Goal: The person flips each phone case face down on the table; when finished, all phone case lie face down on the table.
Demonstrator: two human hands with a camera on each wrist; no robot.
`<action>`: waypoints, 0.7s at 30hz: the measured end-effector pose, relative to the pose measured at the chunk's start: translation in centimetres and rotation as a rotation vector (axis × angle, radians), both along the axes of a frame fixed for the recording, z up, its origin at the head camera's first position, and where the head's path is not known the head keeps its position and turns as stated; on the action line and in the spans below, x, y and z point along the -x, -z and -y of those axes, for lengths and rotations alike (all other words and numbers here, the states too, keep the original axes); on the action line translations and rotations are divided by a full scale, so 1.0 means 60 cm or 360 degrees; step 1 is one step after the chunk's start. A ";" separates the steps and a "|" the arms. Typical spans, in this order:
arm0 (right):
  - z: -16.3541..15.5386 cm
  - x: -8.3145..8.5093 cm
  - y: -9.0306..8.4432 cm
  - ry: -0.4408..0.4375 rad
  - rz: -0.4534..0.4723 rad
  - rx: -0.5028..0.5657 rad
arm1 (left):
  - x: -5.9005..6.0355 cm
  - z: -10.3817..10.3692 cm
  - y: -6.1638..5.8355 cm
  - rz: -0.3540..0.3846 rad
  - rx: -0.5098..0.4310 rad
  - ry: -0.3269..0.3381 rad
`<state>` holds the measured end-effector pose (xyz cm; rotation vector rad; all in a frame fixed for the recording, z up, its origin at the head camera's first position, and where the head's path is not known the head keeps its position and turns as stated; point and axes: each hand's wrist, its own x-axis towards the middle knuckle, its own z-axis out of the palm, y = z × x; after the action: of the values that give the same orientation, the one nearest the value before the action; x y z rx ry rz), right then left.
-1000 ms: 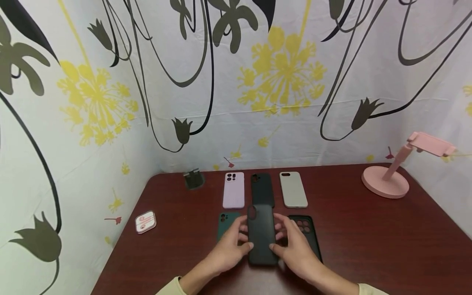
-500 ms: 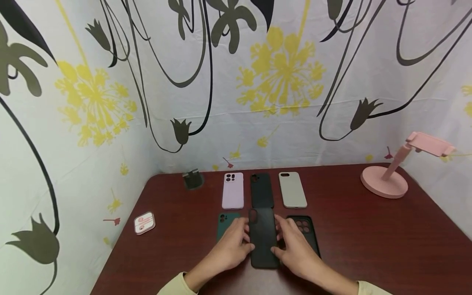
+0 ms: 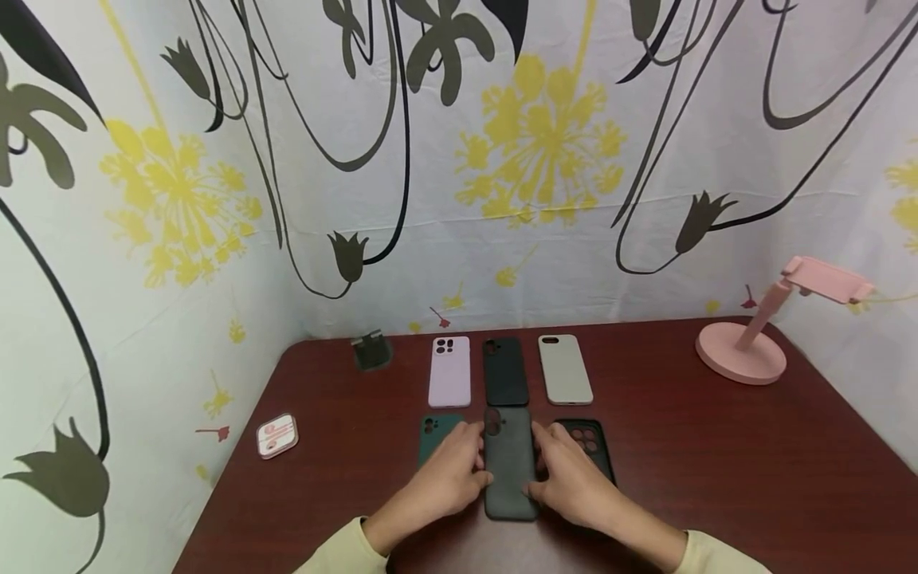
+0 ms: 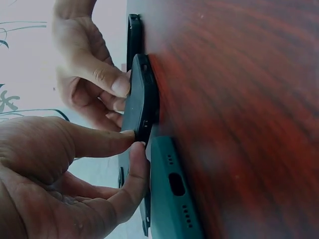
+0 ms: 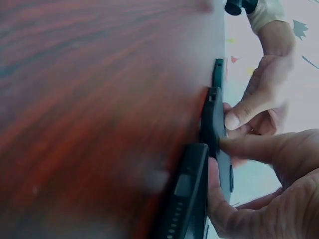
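A dark phone case lies back side up, close over the tabletop, between both hands in the head view. My left hand pinches its left long edge with thumb and fingers; the left wrist view shows the thumb on top. From the other side, my right hand pinches the right edge, thumb at the upper surface in the right wrist view. A green phone case, partly covered by my left hand, lies to the left. To the right, a black phone case shows its hollow inside, partly behind my right hand.
Behind stand in a row a lilac phone case, a black phone case and a pale grey phone case. A small dark stand, a white square box and a pink phone holder sit farther out on the table.
The dark phone case has been lowered toward the table and now lies flatter, just in front of the rear black case. Both hands still hold it; the view has shifted slightly.
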<state>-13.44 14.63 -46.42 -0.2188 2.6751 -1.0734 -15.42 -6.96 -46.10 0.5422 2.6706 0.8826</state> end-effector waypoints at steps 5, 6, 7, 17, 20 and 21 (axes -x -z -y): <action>-0.001 0.007 0.000 -0.0040 0.0106 -0.0011 | -0.001 0.000 0.001 0.0014 0.0008 -0.0007; -0.001 0.008 -0.001 -0.0042 0.0112 -0.0011 | -0.002 0.000 0.001 0.0021 0.0003 -0.0016; 0.000 0.009 -0.001 -0.0044 0.0114 -0.0016 | -0.002 0.001 0.001 0.0022 -0.0011 -0.0023; 0.002 0.015 -0.003 -0.0022 0.0095 -0.0038 | 0.004 0.007 0.011 0.0064 -0.0164 -0.0055; -0.001 0.015 -0.002 -0.0028 0.0083 0.0011 | 0.006 0.009 0.012 0.0082 -0.0225 -0.0063; -0.004 0.015 -0.002 -0.0039 0.0078 0.0043 | 0.005 0.010 0.011 0.0093 -0.0245 -0.0068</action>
<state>-14.32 14.86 -46.28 -0.2269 2.6097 -1.0935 -15.75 -7.56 -46.75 0.4871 2.5849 1.1054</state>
